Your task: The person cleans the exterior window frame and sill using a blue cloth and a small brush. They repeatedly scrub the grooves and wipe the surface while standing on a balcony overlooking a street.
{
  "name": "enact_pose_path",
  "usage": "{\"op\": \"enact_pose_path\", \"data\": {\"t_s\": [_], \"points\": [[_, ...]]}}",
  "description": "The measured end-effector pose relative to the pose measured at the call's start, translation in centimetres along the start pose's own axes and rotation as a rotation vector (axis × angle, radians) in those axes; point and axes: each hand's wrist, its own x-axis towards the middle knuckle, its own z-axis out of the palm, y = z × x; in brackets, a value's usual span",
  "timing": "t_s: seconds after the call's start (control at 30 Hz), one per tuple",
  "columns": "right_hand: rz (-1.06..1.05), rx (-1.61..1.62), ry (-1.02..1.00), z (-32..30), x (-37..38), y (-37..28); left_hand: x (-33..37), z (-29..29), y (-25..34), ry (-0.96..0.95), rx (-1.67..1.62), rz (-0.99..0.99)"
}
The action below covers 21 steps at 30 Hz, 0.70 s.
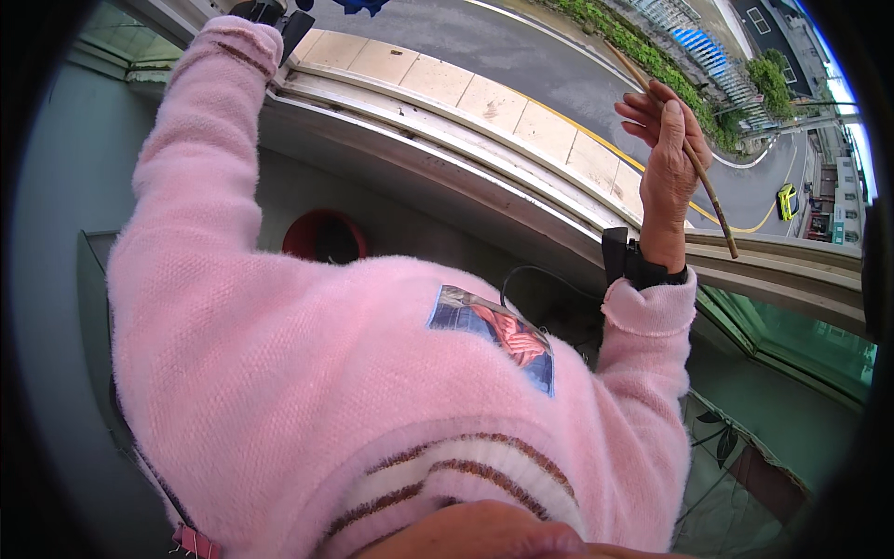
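A thin brown stick (715, 203), perhaps bamboo, slants across the palm of my right hand (672, 158). The thumb presses on it and the fingers are partly bent and spread. That hand is raised beyond the window's sliding track, with the street far below. One end of the stick points up and away, the other down toward the frame. My left arm (205, 140), in a fluffy pink sleeve, stretches to the upper left. Its wrist, with a black strap (261, 11), meets the picture's edge, so my left hand is out of sight. Near it shows a bit of dark blue material (361, 6), cut off by the edge.
A white window frame with tracks (447, 168) runs across in front of me. Below it stand a red bucket (324, 237) and a dark cable (540, 268). Green-tinted glass (792, 331) is at right. Outside lie a pale ledge (475, 98), a road and a yellow-green car (787, 201).
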Motion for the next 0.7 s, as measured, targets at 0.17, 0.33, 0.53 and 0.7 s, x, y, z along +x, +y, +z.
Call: {"op": "enact_pose_path", "data": {"t_s": [0.17,0.33,0.53,0.7], "points": [[0.088,-0.061,0.075,-2.9,-4.7,0.4,-3.3,0.9,-1.4,-0.384,0.739,0.351],[0.172,-0.100,0.198,-6.8,-11.1,1.4,-9.3,9.7,4.6,-1.271,0.522,0.412],[0.298,-0.159,0.418,-10.0,-17.6,1.3,-11.1,21.2,15.4,-1.495,-0.069,0.227],[0.396,-0.147,0.427,-10.6,-22.8,0.3,-5.2,28.9,20.2,-0.632,-0.672,-0.026]]}}
